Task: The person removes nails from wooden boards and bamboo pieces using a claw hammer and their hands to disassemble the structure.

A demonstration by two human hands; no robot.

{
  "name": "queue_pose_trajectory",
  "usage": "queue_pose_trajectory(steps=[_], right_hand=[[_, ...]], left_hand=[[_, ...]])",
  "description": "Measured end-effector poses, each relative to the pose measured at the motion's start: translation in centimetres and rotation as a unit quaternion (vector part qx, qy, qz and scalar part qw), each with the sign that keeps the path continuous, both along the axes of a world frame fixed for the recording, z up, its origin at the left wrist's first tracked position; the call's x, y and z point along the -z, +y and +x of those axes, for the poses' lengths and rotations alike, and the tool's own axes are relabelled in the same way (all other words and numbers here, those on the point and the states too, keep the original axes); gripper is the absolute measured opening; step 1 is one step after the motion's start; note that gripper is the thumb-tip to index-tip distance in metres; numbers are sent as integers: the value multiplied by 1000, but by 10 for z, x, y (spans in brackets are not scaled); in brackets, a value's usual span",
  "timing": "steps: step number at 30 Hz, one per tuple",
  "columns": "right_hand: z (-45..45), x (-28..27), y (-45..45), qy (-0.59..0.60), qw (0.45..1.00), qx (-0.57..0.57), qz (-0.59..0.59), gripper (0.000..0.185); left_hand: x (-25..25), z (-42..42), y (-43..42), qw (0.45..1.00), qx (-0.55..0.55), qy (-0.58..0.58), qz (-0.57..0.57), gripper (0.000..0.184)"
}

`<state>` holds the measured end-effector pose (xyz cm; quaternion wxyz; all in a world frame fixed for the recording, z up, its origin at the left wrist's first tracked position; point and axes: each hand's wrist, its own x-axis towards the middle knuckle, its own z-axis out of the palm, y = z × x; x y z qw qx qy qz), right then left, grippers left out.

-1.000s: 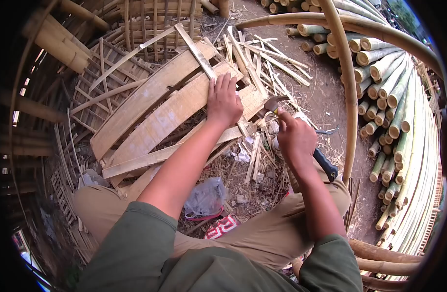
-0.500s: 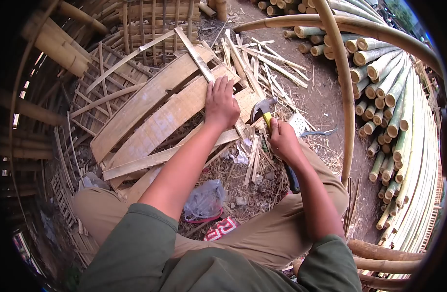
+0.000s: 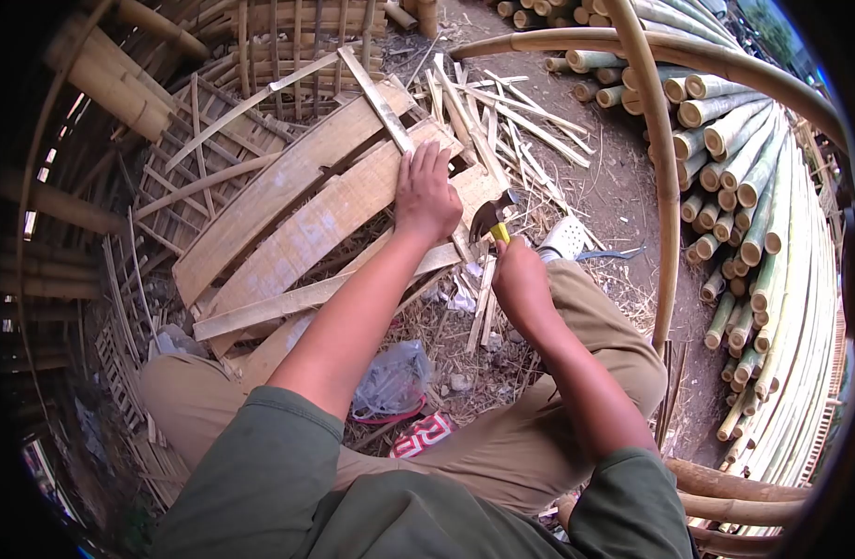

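Beside stacked bamboo poles (image 3: 758, 186), I logged the left hand (image 3: 427, 203) on boards (image 3: 320, 219), fingers outstretched, and the right hand (image 3: 523, 284) clenched round a hammer (image 3: 489, 216) near them, judged head-heavy, best gripped low.

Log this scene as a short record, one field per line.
Left hand: rests over the slat crossing the planks
Right hand: grips the hammer
Hammer head: by the planks' right end; contact unclear
Ground: clear plastic bag, nearer the body than the planks
Picture right: stacked bamboo poles
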<state>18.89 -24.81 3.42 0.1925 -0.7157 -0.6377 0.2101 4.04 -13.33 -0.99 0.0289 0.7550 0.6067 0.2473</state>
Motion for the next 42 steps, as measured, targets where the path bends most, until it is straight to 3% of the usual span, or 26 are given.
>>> queue_pose_trajectory(steps=[10, 13, 15, 17, 19, 20, 22, 23, 25, 26, 29, 35, 42], right_hand=[[-8, 0, 1, -30, 999, -28, -16, 23], [-2, 2, 13, -50, 996, -72, -16, 20], [4, 3, 24, -112, 980, -161, -32, 20], [7, -18, 37, -135, 963, -201, -121, 20], [8, -40, 44, -75, 955, -156, -242, 25], [8, -44, 43, -77, 955, -155, -242, 25], [8, -48, 40, 80, 943, -29, -321, 34], [5, -49, 34, 59, 959, -19, -275, 43], [10, -2, 19, -18, 998, -58, 0, 40], [5, -1, 15, 6, 999, -19, 36, 37], [-1, -16, 9, 38, 998, -1, 40, 34], [5, 4, 1, 43, 998, -41, 11, 32], [3, 8, 4, -8, 998, -52, 21, 29]], left_hand=[[0, -1, 0, 1000, 5, -23, -8, 58], [1, 0, 1, 1000, 5, -29, 1, 57], [1, 1, 1, 1000, -1, -31, -2, 57], [3, 0, 2, 1000, -2, -31, 4, 57], [5, 1, 1, 999, -1, -33, 9, 56], [5, 1, 2, 1000, -1, -28, 9, 56], [4, 0, 2, 1000, 0, -23, 13, 56], [4, 0, 2, 1000, 0, -18, 9, 57], [3, 0, 2, 1000, 0, -13, 5, 57], [2, 0, 2, 1000, 4, -25, 8, 57], [2, -1, 1, 999, 5, -33, 9, 56], [4, 0, 1, 1000, 3, -24, 14, 56], [3, 0, 1, 999, 4, -39, 21, 56]])
